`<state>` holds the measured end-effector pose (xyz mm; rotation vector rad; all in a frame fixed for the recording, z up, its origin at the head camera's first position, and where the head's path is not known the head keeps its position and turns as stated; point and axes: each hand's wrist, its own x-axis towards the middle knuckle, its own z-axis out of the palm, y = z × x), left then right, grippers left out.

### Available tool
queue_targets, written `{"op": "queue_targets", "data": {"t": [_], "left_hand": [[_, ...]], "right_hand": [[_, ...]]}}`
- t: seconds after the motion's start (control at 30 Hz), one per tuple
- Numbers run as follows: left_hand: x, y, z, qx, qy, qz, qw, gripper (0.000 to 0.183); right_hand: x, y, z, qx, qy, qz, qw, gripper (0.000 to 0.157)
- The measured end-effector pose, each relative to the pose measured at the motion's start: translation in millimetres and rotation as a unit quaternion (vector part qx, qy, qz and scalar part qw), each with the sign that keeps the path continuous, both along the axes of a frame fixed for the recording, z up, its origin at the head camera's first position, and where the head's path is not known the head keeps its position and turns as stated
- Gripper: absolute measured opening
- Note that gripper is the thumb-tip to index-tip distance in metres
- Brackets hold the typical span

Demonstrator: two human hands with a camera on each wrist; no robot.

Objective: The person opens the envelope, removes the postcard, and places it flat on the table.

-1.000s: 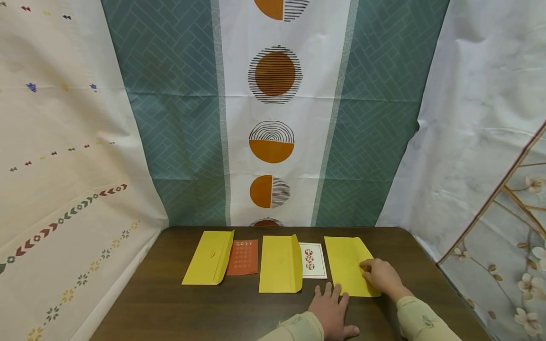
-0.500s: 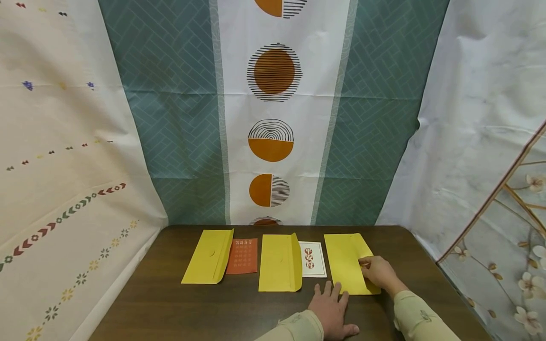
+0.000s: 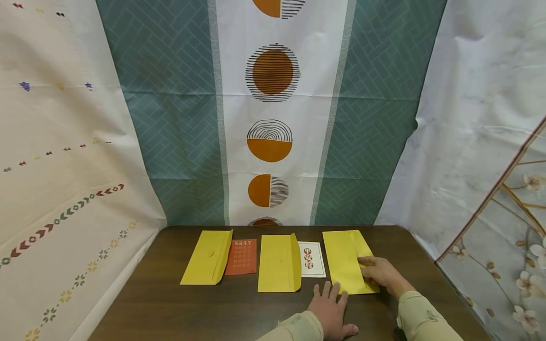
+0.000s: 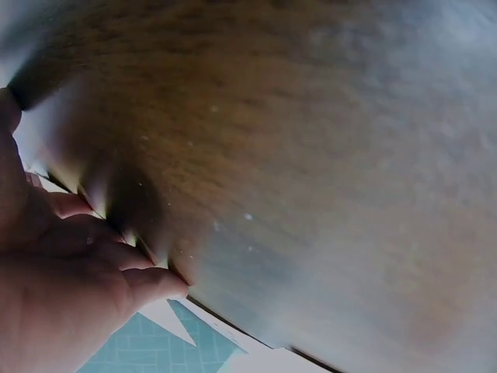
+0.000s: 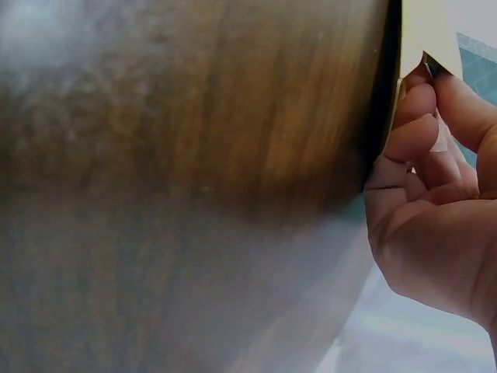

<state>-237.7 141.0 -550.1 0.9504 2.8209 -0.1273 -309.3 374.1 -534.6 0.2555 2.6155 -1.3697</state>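
Observation:
The rightmost of three yellow envelopes (image 3: 341,260) lies on the dark wooden table. My right hand (image 3: 381,273) is on its right side; the right wrist view shows thumb and curled fingers pinching the edge of its yellow flap (image 5: 427,35). That flap bends up from the tabletop. My left hand (image 3: 329,312) rests palm down with spread fingers, fingertips at the envelope's lower left corner. In the left wrist view the left fingers (image 4: 159,284) lie along the tabletop. Whatever is inside the envelope is hidden.
Leftward lie a white card with red print (image 3: 313,259), the middle yellow envelope (image 3: 277,265), a red card (image 3: 241,257) and the left yellow envelope (image 3: 206,258). Each card's left edge is near or under an envelope. Patterned cloth (image 3: 183,142) hangs behind the table (image 3: 192,312).
The flap of the right envelope has risen slightly with my right hand's pinch, its upper corner moving up. My left hand has stayed in place.

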Motion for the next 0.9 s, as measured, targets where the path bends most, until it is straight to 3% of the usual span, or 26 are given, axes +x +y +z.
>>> {"op": "queue_targets", "data": {"t": [0.17,0.33,0.6,0.73,0.9], "left_hand": [[1.7,0.3,-0.5,-0.013,-0.008,0.015,0.9998,0.079],[1.2,1.3,-1.4,-0.012,-0.011,0.018,0.9997,0.079],[1.2,0.4,1.4,-0.006,-0.009,0.013,0.9999,0.078],[-0.7,2.0,-1.1,0.0,-0.013,0.01,0.9999,0.078],[-0.9,2.7,-1.0,-0.004,-0.009,0.012,0.9999,0.079]], "right_hand": [[-3.9,0.2,-7.1,-0.017,0.006,-0.024,1.0,0.068],[-7.0,2.8,-11.0,-0.032,0.029,-0.058,0.997,0.061],[-8.0,4.9,-12.5,0.026,0.023,-0.043,0.998,0.05],[-5.1,12.3,-11.9,0.08,0.057,-0.041,0.994,0.04],[-0.5,32.0,-6.5,0.139,0.084,-0.046,0.986,0.04]]}}
